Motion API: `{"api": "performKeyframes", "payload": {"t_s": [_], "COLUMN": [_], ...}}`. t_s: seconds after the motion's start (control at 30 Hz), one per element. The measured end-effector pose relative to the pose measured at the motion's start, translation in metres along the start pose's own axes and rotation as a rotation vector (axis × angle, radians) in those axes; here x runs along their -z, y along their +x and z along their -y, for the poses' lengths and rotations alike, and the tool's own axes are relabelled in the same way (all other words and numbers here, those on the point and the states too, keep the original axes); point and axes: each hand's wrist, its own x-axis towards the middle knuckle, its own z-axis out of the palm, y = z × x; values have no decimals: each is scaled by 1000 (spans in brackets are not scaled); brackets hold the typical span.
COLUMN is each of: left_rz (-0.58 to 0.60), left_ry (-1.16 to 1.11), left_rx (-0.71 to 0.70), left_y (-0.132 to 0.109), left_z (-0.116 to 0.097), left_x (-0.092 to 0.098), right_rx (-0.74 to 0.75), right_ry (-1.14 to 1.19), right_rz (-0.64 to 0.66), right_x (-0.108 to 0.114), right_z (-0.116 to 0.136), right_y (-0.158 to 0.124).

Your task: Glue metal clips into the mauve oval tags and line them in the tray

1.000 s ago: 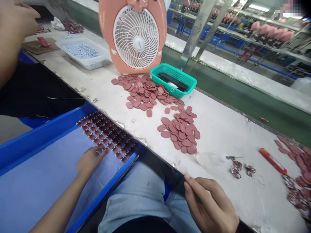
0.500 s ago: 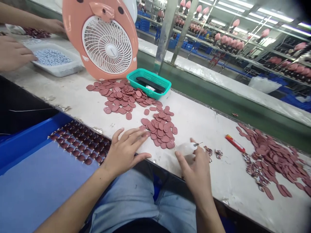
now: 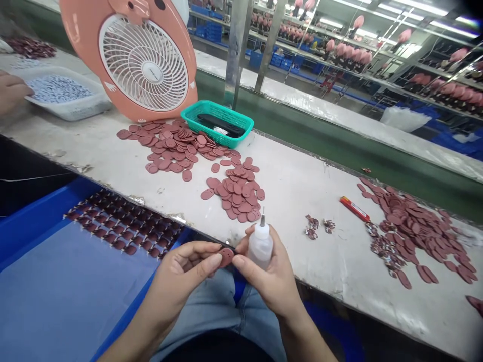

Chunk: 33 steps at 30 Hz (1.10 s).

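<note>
My left hand (image 3: 184,269) pinches a pink oval piece (image 3: 226,257) between thumb and fingers, just above the table's front edge. My right hand (image 3: 266,274) is closed around a translucent plastic squeeze bottle (image 3: 260,246) with a thin metal nozzle pointing up. The bottle stands right beside the pink piece, and the two hands nearly meet. Two loose heaps of similar pink oval pieces (image 3: 237,193) lie on the white work table (image 3: 294,191) just beyond my hands.
A blue tray (image 3: 56,251) on my left holds rows of small pieces. Ahead stand a pink fan (image 3: 143,70), a teal basket (image 3: 217,122) and a white tray of small parts (image 3: 62,93). A co-worker's hand (image 3: 11,91) is at far left. A red utility knife (image 3: 354,208) lies right.
My right hand has lifted the squeeze bottle off the table. My left hand has moved from the blue tray to the table edge and now holds a pink piece. The view has swung right.
</note>
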Motion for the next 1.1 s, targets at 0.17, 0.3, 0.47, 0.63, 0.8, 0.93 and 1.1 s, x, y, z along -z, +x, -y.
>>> {"api": "performKeyframes", "payload": {"t_s": [0.17,0.3,0.47,0.63,0.8,0.93,1.1], "left_rz": [28,117,30,-89,-68,-70,-41], "left_ry": [-82,32,95,-206,-357,-416,-430], "left_rx": [-58,-442,-618,-236,-35,86,138], "left_y": [-4,1,-6,-15,-9,-12,-22], "left_z": [12,28,33,30,26,17,5], "left_x": [1,2,-2,-7,-6,-9,-16], "right_rx": [-161,-269,-350,-311,-62,48,205], "right_ry": [200,331,369,115,-413,-342,10], "right_rz": [-61,-152,-157,-162,-207,-379,-410], "right_x": [-6,-17,-20,6,40,57,44], "right_z": [-5,-13,-20,-24,-1,18,9], "right_y": [-1,-11,-26,-49,-61,-59,-62]}}
